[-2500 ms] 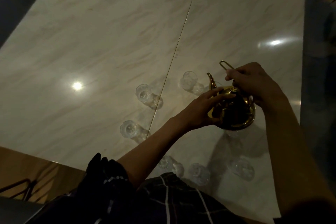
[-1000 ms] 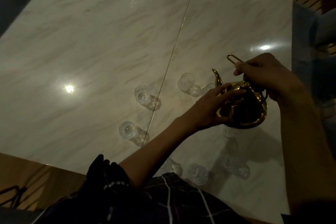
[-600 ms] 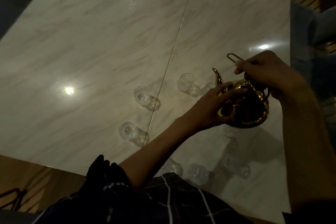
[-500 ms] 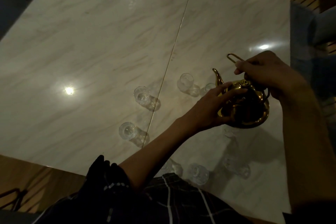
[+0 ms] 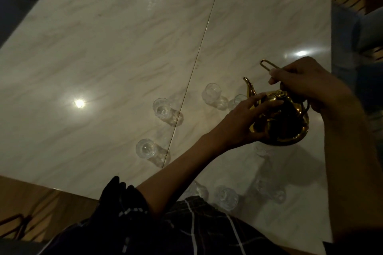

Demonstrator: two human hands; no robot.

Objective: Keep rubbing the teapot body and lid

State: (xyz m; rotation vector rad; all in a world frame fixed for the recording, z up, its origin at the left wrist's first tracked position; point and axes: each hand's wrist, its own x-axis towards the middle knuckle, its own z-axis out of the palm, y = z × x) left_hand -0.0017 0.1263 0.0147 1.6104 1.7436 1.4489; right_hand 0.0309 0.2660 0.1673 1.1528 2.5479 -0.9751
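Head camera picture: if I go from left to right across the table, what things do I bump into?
Lower-left glass cup → glass cup beside the table seam → glass cup near the spout → left hand → gold teapot → right hand gripping the teapot's wire handle.

marble table (image 5: pixel 103 58), sm. clear glasses (image 5: pixel 162 108)

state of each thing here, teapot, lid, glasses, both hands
gold teapot: lifted off the marble table, spout pointing away
lid: on the teapot, closed
wire handle: raised, gripped by the right hand
left hand: fingers laid on the lid and pot side, steadying
glass by the spout: upright, looks empty
two glasses left of the seam: upright, look empty
glasses near the table edge: upright, contents unclear
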